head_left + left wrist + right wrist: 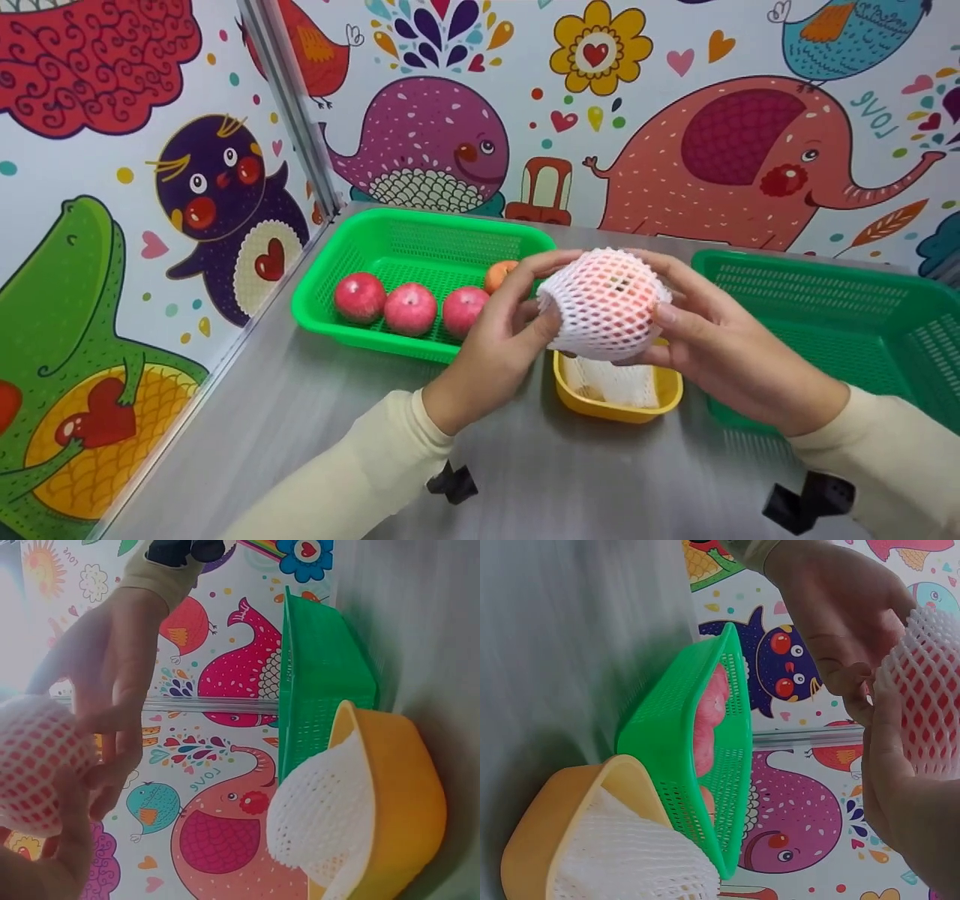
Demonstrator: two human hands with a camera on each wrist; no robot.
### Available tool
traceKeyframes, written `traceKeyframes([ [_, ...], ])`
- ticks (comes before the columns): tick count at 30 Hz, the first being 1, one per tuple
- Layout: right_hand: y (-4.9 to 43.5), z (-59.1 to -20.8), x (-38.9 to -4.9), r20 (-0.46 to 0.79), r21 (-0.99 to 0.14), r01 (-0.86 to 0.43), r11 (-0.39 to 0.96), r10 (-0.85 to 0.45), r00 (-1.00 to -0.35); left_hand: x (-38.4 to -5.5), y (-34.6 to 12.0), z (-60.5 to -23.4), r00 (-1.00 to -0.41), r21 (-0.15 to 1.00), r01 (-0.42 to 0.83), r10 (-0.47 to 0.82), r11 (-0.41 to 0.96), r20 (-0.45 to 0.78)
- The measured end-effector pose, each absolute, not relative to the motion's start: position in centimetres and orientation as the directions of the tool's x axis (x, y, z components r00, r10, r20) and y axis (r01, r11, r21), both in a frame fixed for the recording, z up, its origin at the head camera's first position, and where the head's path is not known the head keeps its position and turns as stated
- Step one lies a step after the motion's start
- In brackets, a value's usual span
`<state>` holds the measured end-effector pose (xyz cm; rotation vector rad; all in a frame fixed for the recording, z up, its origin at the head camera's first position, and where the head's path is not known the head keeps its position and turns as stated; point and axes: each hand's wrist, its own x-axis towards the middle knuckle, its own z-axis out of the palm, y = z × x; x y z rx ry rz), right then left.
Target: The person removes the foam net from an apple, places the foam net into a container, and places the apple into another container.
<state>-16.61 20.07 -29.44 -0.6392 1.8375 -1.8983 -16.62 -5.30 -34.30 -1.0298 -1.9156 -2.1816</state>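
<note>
Both hands hold up a red apple (615, 304) wrapped in a white foam net sleeve, above a yellow basket. My left hand (499, 337) grips the net's open end, its thumb on the near side and fingers behind. On the opposite side, my right hand (716, 341) holds the wrapped apple, with the thumb against the net and fingers partly hidden behind and below. Beneath them, more white foam nets (615, 380) lie in the yellow basket (619, 411) and stick up over its rim in the left wrist view.
At the back left, a bright green basket (315, 319) holds several red apples (410, 309) and an orange fruit (500, 276), partly covered by the left hand. A darker green basket (795, 264) stands at the right. Printed cartoon panels wall the grey table (322, 450).
</note>
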Motion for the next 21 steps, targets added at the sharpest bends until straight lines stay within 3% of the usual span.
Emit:
traceKeyframes([
  [6,19.6,-29.9,-16.4,0.042,-0.999,-0.038,-0.019,-0.641,-0.767,-16.3,-5.4,-34.5,-0.796,0.870,0.454,0.351,-0.191,0.493],
  [15,18.9,-30.4,-16.0,0.076,-0.997,-0.081,-0.015,-0.553,-0.830,-15.3,-4.9,-34.6,-0.819,0.837,0.546,0.185,-0.040,0.543],
  [21,18.6,-30.4,-15.6,0.110,-0.980,-0.176,0.089,-0.491,-0.864,-15.2,-4.8,-34.7,-0.805,0.810,0.586,0.107,-0.004,0.583],
])
